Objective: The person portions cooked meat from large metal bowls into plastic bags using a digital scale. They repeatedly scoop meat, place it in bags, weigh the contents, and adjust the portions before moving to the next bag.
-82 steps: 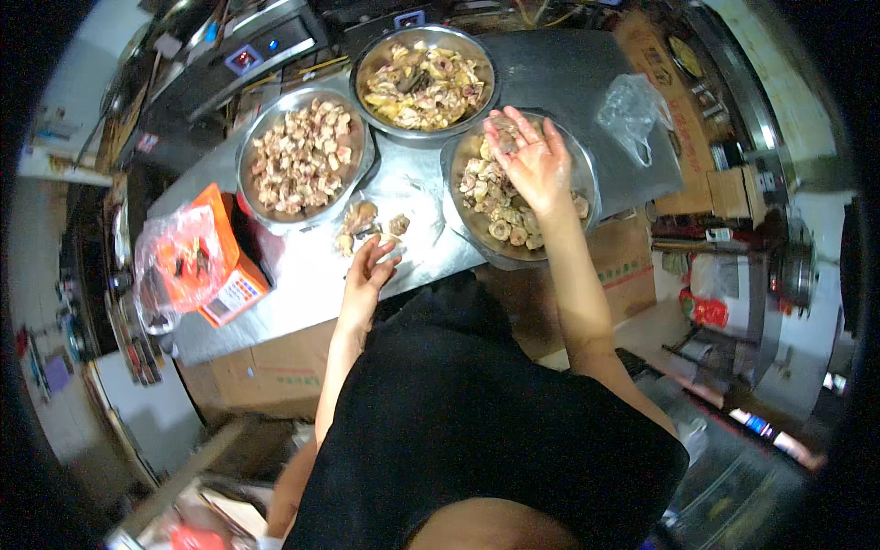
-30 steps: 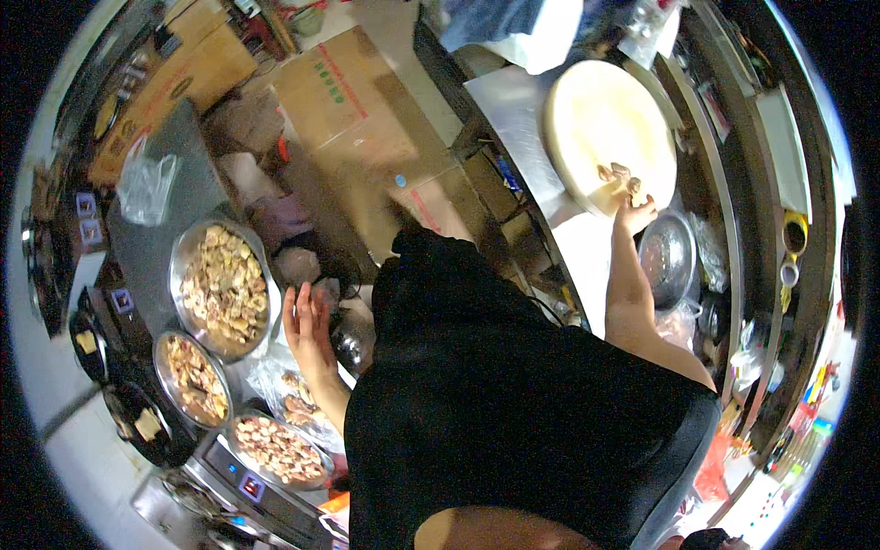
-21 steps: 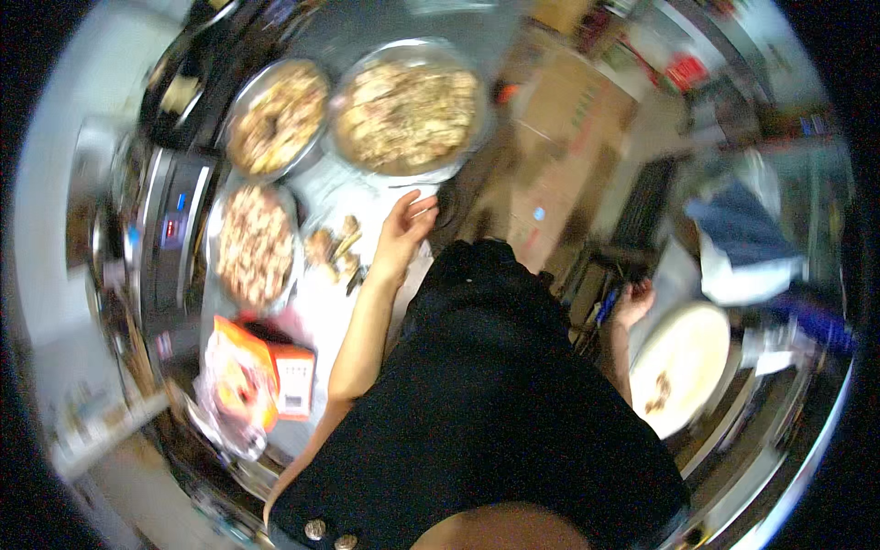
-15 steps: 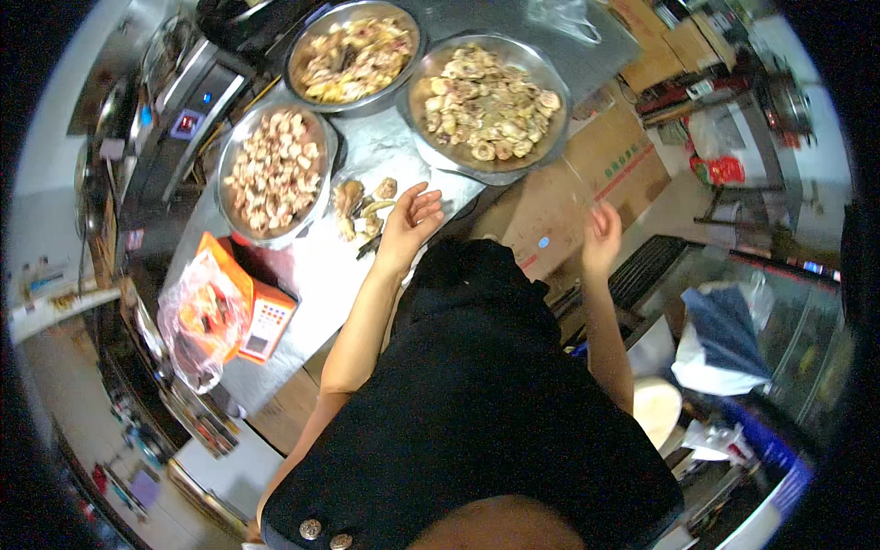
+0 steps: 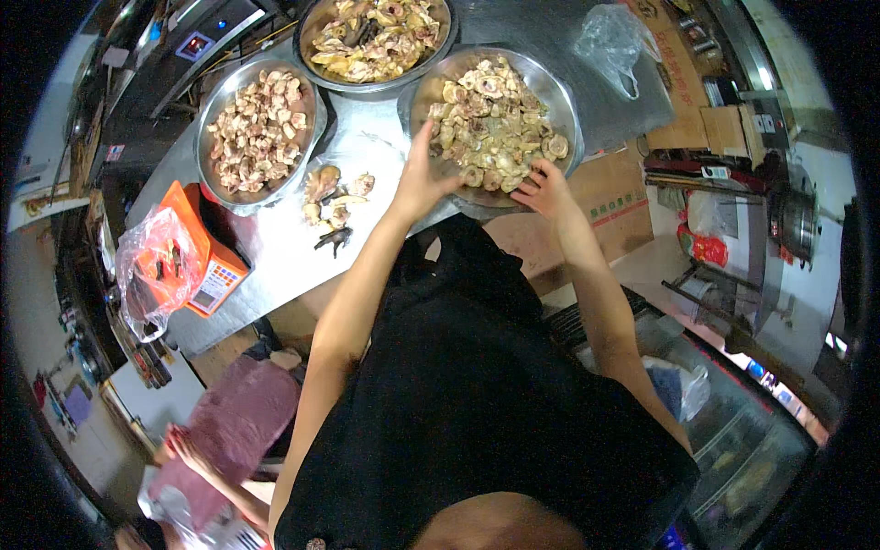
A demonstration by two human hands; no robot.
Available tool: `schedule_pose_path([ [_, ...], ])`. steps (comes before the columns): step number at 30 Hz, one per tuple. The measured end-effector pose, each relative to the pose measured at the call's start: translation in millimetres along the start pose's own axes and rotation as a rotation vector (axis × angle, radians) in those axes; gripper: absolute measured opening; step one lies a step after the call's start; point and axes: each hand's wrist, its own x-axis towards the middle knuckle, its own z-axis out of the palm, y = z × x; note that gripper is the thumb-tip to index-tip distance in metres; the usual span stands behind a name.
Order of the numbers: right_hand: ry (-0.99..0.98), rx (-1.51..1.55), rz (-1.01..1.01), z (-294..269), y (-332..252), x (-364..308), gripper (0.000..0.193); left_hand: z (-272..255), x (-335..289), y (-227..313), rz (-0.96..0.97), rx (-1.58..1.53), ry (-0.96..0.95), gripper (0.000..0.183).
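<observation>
Since the earlier frame, the right hand is coming in to join the left hand at the metal bowl.
The bowl is sitting at upper centre, holding meat pieces; the left hand is spreading wide, the right is curling, its grip unclear. Loaded, it is probably feeling heavy, stiff and slippery, opposite sides offering the surest hold.

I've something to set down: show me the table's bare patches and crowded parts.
Bare: dark tabletop between the right bowl and the plastic bag; bright metal between the orange device and the loose meat pieces. Crowded: the three bowls bunch together, with the left hand and right hand at the right one.
</observation>
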Motion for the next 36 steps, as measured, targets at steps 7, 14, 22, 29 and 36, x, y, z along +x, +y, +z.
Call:
schedule_pose_path([
  [7,-0.129,0.173,0.126,23,-11,6,0.070,41,60,-47,-0.323,0.516,-0.100,0.146],
  [14,-0.488,0.232,0.296,47,5,55,0.061,56,55,-44,-0.288,0.344,-0.150,0.143],
  [22,-0.394,0.107,-0.155,69,11,77,0.053,67,67,-19,-0.034,0.331,0.022,0.112],
  [29,-0.337,-0.084,-0.188,79,-46,15,0.060,80,84,22,0.170,0.273,0.101,0.110],
  [36,-0.376,-0.075,-0.251,103,-49,-11,0.060,57,71,41,0.264,0.328,0.145,0.109],
])
